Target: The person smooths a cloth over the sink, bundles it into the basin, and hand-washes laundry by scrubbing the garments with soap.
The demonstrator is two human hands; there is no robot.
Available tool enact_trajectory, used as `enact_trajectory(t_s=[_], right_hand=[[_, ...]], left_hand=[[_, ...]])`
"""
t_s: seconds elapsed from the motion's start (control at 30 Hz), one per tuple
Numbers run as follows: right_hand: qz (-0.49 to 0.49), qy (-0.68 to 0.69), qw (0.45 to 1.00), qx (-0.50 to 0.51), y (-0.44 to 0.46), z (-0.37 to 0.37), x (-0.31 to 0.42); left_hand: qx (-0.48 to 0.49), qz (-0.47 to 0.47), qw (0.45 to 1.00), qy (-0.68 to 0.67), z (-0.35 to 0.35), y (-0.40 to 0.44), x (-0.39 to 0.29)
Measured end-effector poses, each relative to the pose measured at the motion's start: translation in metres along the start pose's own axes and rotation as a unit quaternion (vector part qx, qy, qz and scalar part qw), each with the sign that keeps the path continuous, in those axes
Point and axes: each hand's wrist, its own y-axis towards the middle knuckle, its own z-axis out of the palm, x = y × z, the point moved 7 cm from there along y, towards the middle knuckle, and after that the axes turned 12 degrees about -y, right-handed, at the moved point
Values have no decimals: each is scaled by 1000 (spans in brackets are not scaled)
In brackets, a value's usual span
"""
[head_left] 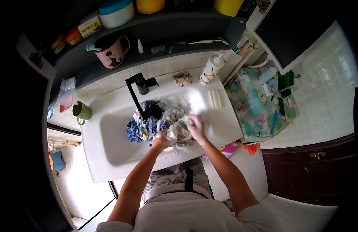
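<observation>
Both my hands are on a light-coloured, sudsy wet cloth (180, 130) over the white sink (113, 152). My left hand (162, 139) is closed on its left side, with the fingertips partly hidden by foam. Foam also covers my right hand (197, 128), whose fingers curl over the cloth's right side. Blue patterned fabric (134, 130) lies bunched in the basin to the left of the cloth. A black faucet (135, 94) reaches over the fabric, close above my hands.
A pump bottle (211, 70), a crumpled cloth (182, 79) and a pale soap bar (215, 99) sit on the sink rim. A green mug (82, 112) stands left. Above runs a shelf with a pink pitcher (112, 54). Right is a patterned cover (248, 104) holding small items.
</observation>
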Motion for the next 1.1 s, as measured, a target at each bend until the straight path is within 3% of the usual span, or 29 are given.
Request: enact_trajectory(t_s=[0.03, 0.07, 0.1, 0.17, 0.23, 0.37, 0.4, 0.47, 0.57, 0.6, 0.63, 0.67, 0.7, 0.77, 0.8, 0.83, 0.9, 0.97, 1.0, 1.1], right_hand=[[149, 183, 971, 42, -14, -3, -16], [107, 242, 964, 31, -26, -16, -18], [85, 181, 979, 28, -42, -25, -28], [73, 88, 993, 38, -69, -45, -36], [96, 79, 991, 38, -72, -49, -57], [58, -47, 997, -33, -39, -61, -39], [58, 4, 993, -105, -29, -55, -38], [-35, -248, 963, -96, -22, -14, -36], [-19, -252, 966, -61, -2, -8, 7], [-5, -244, 967, -68, -4, -6, 8], [10, -237, 968, -77, -6, -6, 10], [-52, -282, 947, -144, -11, -10, 24], [-60, -292, 944, -144, -14, -5, 21], [-79, -311, 936, -142, -17, 4, 12], [-25, -347, 935, -65, -13, 6, 16], [-81, -408, 896, -157, -18, 10, 20], [-36, -413, 906, -82, -22, 20, 14], [0, -509, 861, 11, -40, 63, -51], [16, -552, 831, 58, -50, 87, -89], [84, -529, 828, 166, -35, 88, -91]], left_hand=[[-6, 62, 998, 21, -5, -3, -18], [-67, 203, 975, 61, 12, 8, -9], [-37, 230, 966, 113, 5, 2, -40], [-79, 339, 931, 106, 9, -6, -60], [-57, 355, 929, 90, 12, -7, -71], [49, 315, 948, 23, 17, -3, -75], [44, 339, 939, 28, 17, -4, -74], [32, 382, 923, 38, 20, -8, -67], [30, 320, 947, -9, 0, -15, -65], [46, 276, 945, -170, 9, 0, -35], [-45, 274, 949, -146, 0, 0, -37], [-134, 270, 946, -122, -2, -2, -43], [-220, 263, 934, -98, -3, -7, -50], [-185, 212, 957, -75, 7, -12, -70], [-166, 234, 958, -27, 24, -8, -68], [-146, 255, 955, 23, 35, -8, -66], [-127, 257, 958, 11, 46, 2, -48], [-102, 254, 961, -31, 65, 18, -15], [-92, 253, 963, -18, 63, 22, -16], [-47, 237, 968, 74, 55, 38, -30]])
